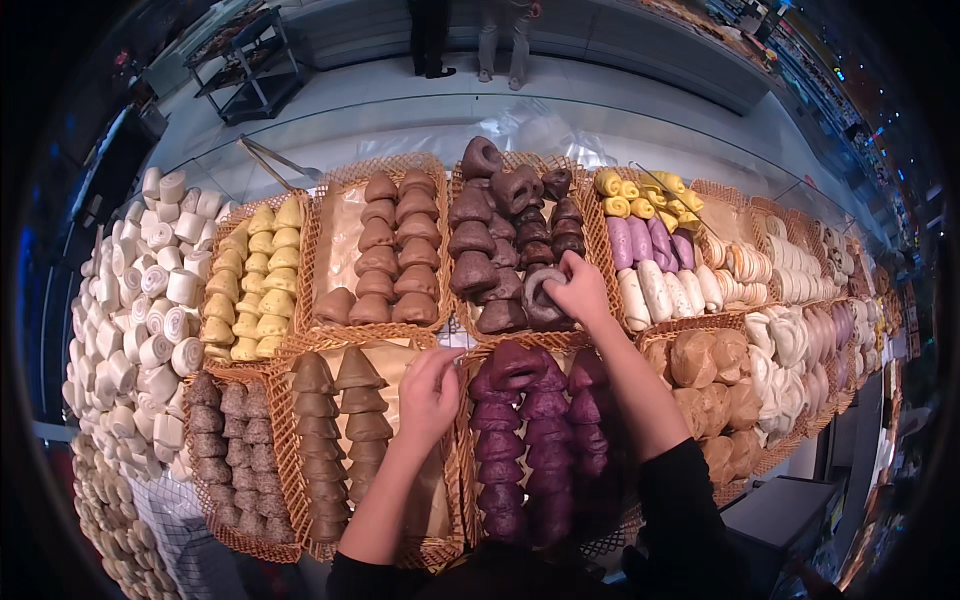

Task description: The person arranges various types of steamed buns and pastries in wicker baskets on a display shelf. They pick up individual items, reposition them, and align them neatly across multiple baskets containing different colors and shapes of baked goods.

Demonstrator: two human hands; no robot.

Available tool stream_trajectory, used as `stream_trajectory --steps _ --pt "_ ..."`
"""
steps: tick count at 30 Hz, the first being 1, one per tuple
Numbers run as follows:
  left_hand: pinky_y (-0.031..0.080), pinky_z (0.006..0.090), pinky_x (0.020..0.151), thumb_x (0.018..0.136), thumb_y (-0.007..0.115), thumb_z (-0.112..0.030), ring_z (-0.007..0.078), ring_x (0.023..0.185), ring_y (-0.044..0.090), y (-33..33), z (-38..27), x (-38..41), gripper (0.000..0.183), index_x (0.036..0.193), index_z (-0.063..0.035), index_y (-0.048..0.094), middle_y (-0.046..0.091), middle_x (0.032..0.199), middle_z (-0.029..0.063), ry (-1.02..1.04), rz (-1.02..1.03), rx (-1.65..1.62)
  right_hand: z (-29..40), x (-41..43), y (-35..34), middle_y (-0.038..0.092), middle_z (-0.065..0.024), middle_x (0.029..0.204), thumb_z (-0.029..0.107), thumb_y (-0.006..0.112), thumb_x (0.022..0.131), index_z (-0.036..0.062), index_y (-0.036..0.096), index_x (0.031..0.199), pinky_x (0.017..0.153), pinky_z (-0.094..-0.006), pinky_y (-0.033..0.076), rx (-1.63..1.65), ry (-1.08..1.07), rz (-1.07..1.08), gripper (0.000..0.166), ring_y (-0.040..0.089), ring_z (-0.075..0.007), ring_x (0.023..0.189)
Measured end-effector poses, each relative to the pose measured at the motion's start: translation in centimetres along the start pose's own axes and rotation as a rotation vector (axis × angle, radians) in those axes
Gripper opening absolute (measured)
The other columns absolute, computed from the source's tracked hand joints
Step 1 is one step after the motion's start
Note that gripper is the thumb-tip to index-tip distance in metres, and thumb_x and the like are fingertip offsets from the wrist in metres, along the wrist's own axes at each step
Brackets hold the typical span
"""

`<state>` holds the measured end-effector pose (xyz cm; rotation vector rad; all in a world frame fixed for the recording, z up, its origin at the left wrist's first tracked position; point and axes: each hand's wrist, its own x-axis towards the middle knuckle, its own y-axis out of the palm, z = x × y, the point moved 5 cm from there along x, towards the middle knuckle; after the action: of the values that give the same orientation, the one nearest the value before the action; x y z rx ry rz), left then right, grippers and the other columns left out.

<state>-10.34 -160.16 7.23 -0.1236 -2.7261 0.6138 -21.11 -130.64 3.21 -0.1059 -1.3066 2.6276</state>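
My right hand pinches the rim of a dark hollow steamed bun, its opening facing up, at the near end of a wicker basket of dark purple-brown cone buns. My left hand hovers with loosely bent fingers over the near basket of olive-brown cone buns, close to its right rim. Nothing shows between its fingers. Below my right forearm lie deep purple cone buns, with one hollow bun tipped on top.
To the left are brown cone buns, yellow cone buns and piled white rolls. Metal tongs rest behind them. At right sit yellow rolls and round tan buns. Beyond a glass edge stand two people.
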Motion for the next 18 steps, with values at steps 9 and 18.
stream_trajectory --steps 9,18 --pt "0.053 0.0282 0.08 0.101 0.06 -0.011 0.0119 0.09 0.061 7.6 11.5 10.2 0.046 0.144 -0.0025 0.047 0.062 0.105 0.0082 -0.204 0.042 0.14 7.1 -0.4 2.8 0.061 -0.0133 0.084 0.017 0.08 0.068 0.0001 0.06 0.097 0.069 -0.0388 0.052 0.243 -0.489 0.341 0.039 0.064 -0.0273 0.076" --pt "0.035 0.0399 0.117 0.094 0.073 -0.026 0.0333 0.138 0.043 6.2 8.0 11.0 0.073 0.154 -0.0042 0.038 0.041 0.147 0.0194 -0.054 0.49 -0.236 9.1 -2.1 7.6 0.059 -0.0159 0.115 0.013 0.072 0.081 0.01 0.057 0.124 0.081 -0.0452 0.058 -0.178 -0.737 0.191 0.046 0.066 -0.0371 0.1"
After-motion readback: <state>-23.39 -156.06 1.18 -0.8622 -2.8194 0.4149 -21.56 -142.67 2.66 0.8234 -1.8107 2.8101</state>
